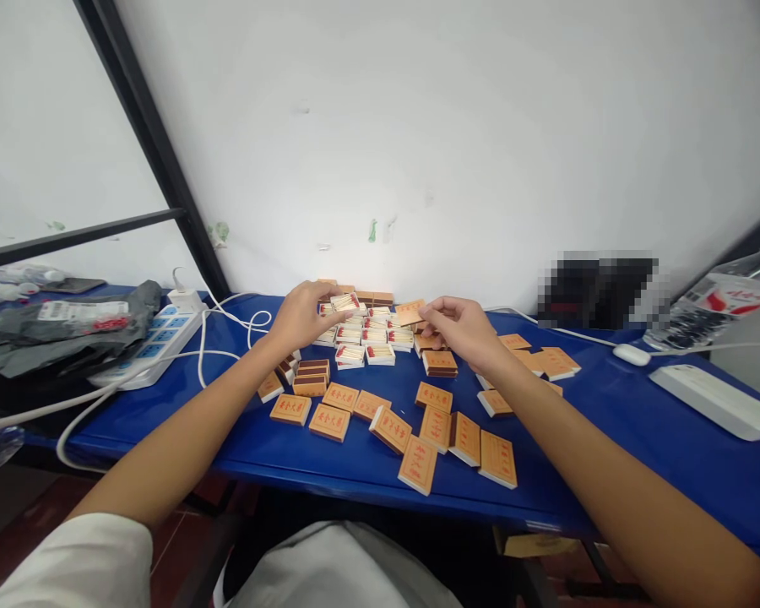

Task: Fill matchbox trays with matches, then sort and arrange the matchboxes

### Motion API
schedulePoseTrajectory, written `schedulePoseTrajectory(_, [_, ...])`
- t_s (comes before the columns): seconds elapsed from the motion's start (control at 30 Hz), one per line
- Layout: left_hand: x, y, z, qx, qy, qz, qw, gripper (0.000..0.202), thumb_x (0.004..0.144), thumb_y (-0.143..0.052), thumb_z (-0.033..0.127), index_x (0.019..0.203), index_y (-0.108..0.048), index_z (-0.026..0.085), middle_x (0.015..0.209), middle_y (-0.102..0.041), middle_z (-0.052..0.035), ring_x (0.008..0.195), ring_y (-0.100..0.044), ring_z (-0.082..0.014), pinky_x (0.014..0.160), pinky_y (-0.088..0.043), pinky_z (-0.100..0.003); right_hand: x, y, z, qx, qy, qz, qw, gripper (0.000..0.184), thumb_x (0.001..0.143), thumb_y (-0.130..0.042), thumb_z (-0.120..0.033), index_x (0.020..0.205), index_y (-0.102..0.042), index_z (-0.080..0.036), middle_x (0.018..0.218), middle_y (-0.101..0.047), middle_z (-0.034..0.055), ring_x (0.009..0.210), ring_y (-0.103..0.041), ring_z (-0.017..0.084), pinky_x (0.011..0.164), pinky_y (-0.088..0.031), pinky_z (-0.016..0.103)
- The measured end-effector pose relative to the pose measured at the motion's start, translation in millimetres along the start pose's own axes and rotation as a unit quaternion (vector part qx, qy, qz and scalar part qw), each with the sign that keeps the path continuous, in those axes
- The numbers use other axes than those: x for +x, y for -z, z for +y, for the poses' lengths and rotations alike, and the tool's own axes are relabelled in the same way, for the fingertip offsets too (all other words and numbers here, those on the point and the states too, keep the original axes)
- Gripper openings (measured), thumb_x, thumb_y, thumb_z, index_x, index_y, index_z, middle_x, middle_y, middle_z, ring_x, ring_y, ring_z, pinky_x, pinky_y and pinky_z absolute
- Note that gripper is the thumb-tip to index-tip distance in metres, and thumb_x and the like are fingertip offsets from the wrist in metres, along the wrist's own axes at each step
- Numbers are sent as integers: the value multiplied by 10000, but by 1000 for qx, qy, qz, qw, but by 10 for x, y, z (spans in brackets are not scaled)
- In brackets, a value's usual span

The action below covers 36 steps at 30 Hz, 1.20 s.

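Observation:
My left hand (pixel 301 316) is closed on an open matchbox tray (pixel 345 301) full of red-tipped matches, held above a cluster of open trays (pixel 372 340). My right hand (pixel 459 329) pinches an orange matchbox sleeve (pixel 409 312) just right of that tray. The two hands are close together near the back of the blue table (pixel 639 439). Several closed orange matchboxes (pixel 418 431) lie scattered in front of both hands.
A white power strip (pixel 158 342) with white cables (pixel 228 333) lies at the left, beside a dark plastic bag (pixel 63 329). At the right are a white mouse (pixel 632 354), a white flat device (pixel 719 401) and a lying plastic bottle (pixel 722 308). A white wall stands behind.

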State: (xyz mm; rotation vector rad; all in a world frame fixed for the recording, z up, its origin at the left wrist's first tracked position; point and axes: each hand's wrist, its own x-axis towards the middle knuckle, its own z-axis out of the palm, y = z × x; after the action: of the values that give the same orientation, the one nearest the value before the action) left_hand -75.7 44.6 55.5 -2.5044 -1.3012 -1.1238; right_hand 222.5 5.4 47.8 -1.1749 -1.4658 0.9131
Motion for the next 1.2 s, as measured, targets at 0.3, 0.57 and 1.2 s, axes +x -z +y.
schedulePoseTrajectory(0.3, [22,57,-157,76,47,-52,995,359,880,-758,511,1022,-742,182,1014,-769,-94,915,-680,-276,816,-519,-400,-20,-4,-19,-24,0,1,1000,389,794,-827,-531,797,-648,-187,672,-681,57,590,-650,166,444,-511,234])
schedulePoseTrajectory(0.57, [-4,16,-174,163,51,-138,976,294,884,-705,397,1072,-761,178,1113,-773,-133,1062,-680,-338,890,-516,-427,-3,-8,19,-29,5,5,1000,393,790,-825,-540,807,-655,-186,667,-688,59,593,-664,176,436,-512,237])
schedulePoseTrajectory(1.2, [33,75,-188,48,17,-147,988,333,851,-557,177,1087,-790,212,994,-793,-92,913,-725,-265,844,-564,-392,3,6,27,-47,11,2,999,384,807,-812,-542,808,-649,-195,644,-680,58,596,-667,187,444,-513,247])
